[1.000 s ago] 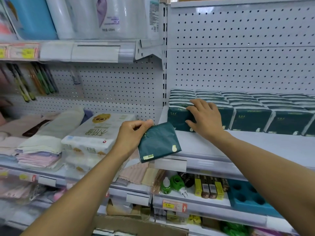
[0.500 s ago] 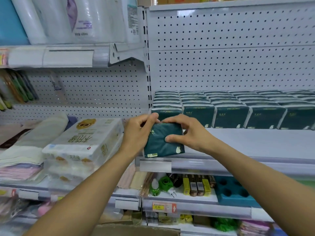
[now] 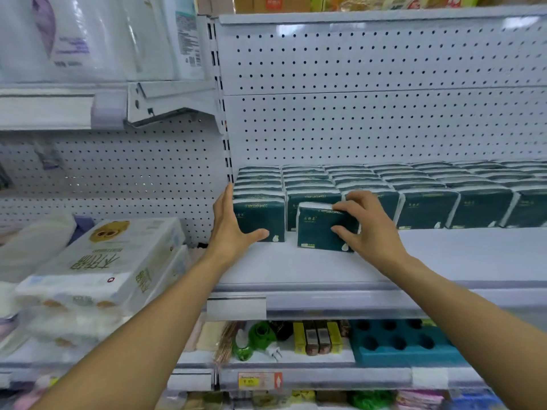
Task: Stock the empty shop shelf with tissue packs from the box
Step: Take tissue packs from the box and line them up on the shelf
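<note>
Head view: your right hand (image 3: 365, 223) now stands the tissue pack (image 3: 324, 229) on the shelf (image 3: 296, 266) before the row, while your left hand (image 3: 233, 223), fingers straight, steadies the end pack (image 3: 260, 217), so slide it back next.

On the white shelf (image 3: 325, 267), seven dark green tissue packs show their fronts in the front row (image 3: 426, 209) along the pegboard, counting to the picture's right edge; rows behind them are too foreshortened to count. One more tissue pack (image 3: 319, 229) stands alone, just in front of that row. Two hands are at the shelf: the left hand (image 3: 233, 226) and the right hand (image 3: 367, 223).
</note>
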Demonstrator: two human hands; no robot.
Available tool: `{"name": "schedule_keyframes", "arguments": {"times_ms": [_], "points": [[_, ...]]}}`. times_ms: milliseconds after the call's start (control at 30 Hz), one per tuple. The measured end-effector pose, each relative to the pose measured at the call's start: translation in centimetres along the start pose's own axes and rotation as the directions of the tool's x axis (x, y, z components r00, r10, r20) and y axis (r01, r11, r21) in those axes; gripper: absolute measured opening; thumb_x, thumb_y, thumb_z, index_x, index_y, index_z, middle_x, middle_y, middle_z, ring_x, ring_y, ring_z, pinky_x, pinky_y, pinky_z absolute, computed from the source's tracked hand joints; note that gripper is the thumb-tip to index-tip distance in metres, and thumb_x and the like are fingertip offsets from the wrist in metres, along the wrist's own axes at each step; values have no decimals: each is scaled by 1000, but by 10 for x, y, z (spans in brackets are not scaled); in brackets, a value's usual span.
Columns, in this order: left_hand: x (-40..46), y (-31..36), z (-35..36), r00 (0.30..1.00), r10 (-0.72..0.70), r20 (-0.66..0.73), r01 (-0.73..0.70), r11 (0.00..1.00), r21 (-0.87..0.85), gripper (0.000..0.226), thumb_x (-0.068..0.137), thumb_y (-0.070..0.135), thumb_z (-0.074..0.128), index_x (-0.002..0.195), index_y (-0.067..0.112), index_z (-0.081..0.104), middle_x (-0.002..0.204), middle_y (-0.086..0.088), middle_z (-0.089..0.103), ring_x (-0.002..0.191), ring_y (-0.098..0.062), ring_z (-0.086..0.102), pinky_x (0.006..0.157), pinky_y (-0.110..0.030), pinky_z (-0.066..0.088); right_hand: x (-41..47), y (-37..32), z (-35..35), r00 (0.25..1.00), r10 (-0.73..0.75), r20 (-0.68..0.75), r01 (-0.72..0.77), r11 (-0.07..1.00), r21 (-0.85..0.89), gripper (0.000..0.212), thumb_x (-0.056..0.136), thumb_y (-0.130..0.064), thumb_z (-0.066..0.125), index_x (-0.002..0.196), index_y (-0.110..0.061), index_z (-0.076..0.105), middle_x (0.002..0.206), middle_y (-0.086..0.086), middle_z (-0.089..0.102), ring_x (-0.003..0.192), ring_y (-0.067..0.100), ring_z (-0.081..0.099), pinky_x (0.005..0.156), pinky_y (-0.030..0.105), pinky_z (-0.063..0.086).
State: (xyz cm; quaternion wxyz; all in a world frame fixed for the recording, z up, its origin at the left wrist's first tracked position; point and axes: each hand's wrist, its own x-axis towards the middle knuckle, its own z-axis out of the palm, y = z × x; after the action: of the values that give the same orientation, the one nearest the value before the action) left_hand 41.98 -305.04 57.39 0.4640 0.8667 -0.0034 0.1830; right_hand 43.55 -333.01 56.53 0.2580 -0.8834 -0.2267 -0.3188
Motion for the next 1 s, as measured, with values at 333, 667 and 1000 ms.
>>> {"name": "schedule_keyframes", "arguments": {"times_ms": [333,667,1000], "points": [[14,-6,12,1000,11,-11,-11,1000,-28,99,81,13,79,154,30,15,156,2,18,139,-13,28,107,-20,24,24,9,30,986,-157,-55,137,954,-265,39,77,-22,78,110,-8,62,133,12,54,112,36,54,89,44,49],[15,-9,16,999,29,-23,-29,999,-13,96,81,15,79,154,26,18,155,1,19,136,-13,31,105,-18,26,35,7,43,969,-218,117,243,926,-289,60,84,-34,73,137,-19,50,145,8,45,135,33,39,94,46,51],[16,-12,15,998,60,-30,-58,995,86,96,82,24,78,154,33,15,160,4,7,145,-15,20,112,-25,24,31,-3,38,968,-222,121,252,879,-406,59,86,-48,63,136,-18,52,144,8,48,135,29,42,112,55,29]]}}
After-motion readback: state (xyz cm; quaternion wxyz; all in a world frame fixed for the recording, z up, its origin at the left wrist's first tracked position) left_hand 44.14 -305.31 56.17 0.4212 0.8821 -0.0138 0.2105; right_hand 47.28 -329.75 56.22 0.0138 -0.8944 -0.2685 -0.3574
